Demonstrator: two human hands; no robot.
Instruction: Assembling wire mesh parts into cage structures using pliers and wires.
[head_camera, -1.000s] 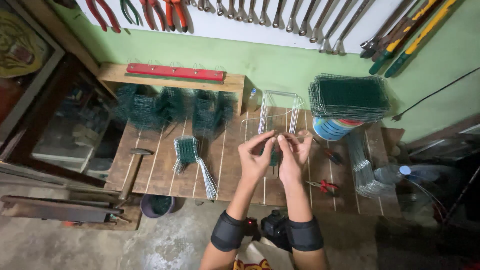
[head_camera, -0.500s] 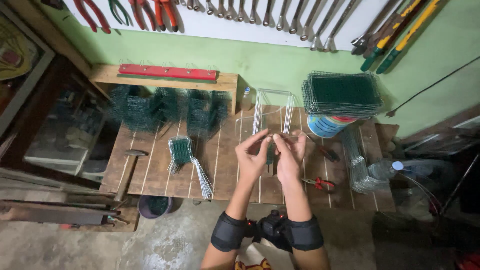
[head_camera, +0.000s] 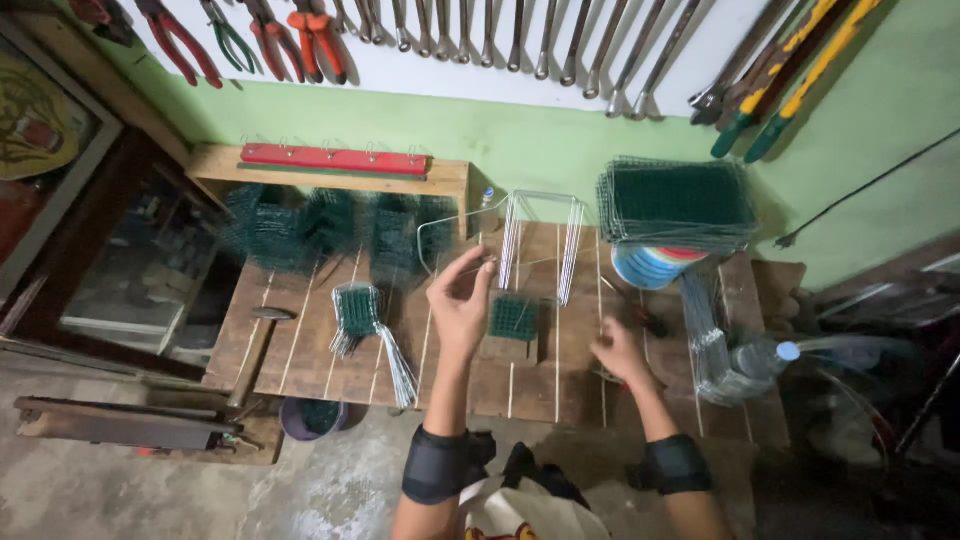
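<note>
- Leaning against the far left wall, a framed picture (head_camera: 35, 125) is sitting above a dark wooden cabinet (head_camera: 120, 270), with a rusty metal bar (head_camera: 120, 425) lying on the grey concrete floor (head_camera: 200, 500) below it.
- Hanging along the white board at the top, pliers (head_camera: 310, 35) and a row of spanners (head_camera: 520, 40) are lining the green wall (head_camera: 540, 140), and long-handled cutters (head_camera: 790, 70) are slanting down at the right.
- Resting on the slatted wooden bench (head_camera: 320, 360), a hammer (head_camera: 262, 330) is lying near the left edge, beside dark green mesh baskets (head_camera: 330, 230) and a small mesh piece with loose wires (head_camera: 365, 325).
- Reaching over the middle of the bench, the left hand (head_camera: 460, 300) is pinching its fingers together on a thin bent wire (head_camera: 455, 225).
- Sitting just right of that hand, a small green mesh square (head_camera: 515, 317) is lying on a wooden block, with a wire frame (head_camera: 540, 235) standing behind it.
- Pressing down on the bench further right, the right hand (head_camera: 618, 352) is curled near a small tool; whether it is gripping anything I cannot tell.
- Piling up at the right, a stack of green mesh panels (head_camera: 680, 205) is resting on a striped bowl (head_camera: 650, 265), near a plastic bottle (head_camera: 760, 358).
</note>
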